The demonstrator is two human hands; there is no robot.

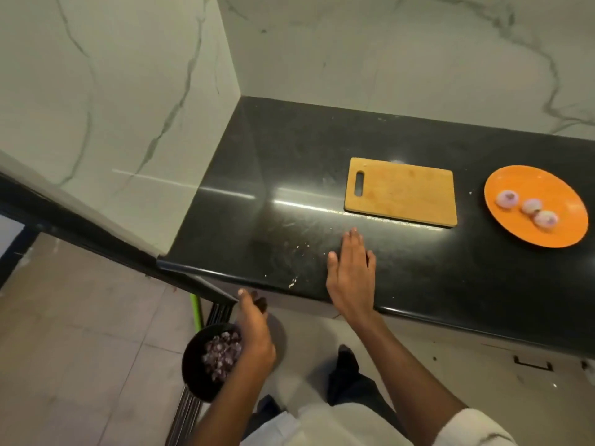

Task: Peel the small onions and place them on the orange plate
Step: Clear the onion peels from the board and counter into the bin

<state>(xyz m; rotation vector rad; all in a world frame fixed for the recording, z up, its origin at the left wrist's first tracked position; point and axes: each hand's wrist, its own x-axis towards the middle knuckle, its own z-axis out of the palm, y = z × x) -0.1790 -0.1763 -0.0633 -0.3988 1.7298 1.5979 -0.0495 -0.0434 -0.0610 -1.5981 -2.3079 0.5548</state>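
Note:
The orange plate (pixel 557 226) sits on the black counter at the right with three peeled small onions (pixel 507 199) on it. My right hand (pixel 351 275) lies flat on the counter near its front edge, fingers straight, just below the wooden cutting board (pixel 402 191). My left hand (pixel 256 329) hangs below the counter's edge, loosely cupped, above a black round container (pixel 193 371) that holds purple onion peels (pixel 222 352). I see nothing held in either hand.
Small pale scraps (pixel 293 283) lie on the black counter (pixel 289 162) near its front edge. Marble walls close the counter at the back and left. A green stick (pixel 196 310) stands below the counter's corner. The tiled floor lies below.

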